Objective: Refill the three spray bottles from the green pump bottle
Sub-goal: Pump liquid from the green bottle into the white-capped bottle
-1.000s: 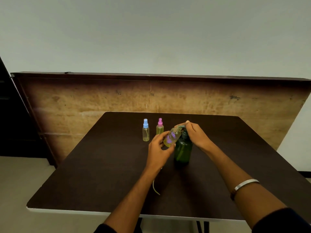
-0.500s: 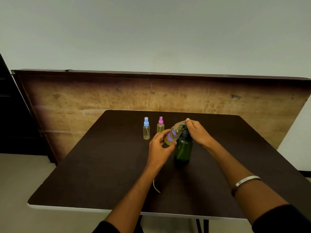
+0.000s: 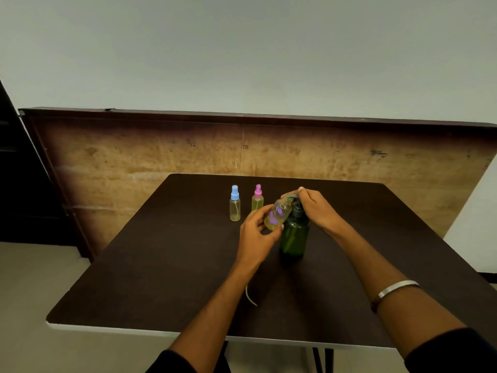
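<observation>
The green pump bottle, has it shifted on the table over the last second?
No. The green pump bottle keeps its spot right of the pink-capped bottle.

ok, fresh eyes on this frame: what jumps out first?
Mid-table, the left hand tilts an uncapped spray bottle up to the spout of the green pump bottle, with the right hand on the pump head. Behind them to the left stand the blue-capped bottle and pink-capped bottle, upright.

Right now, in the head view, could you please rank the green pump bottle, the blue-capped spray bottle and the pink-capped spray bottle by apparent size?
1. Green pump bottle, clearly largest.
2. Blue-capped spray bottle and pink-capped spray bottle: they look alike, and a hand hides the pink one's base, so I won't rank them.
</observation>
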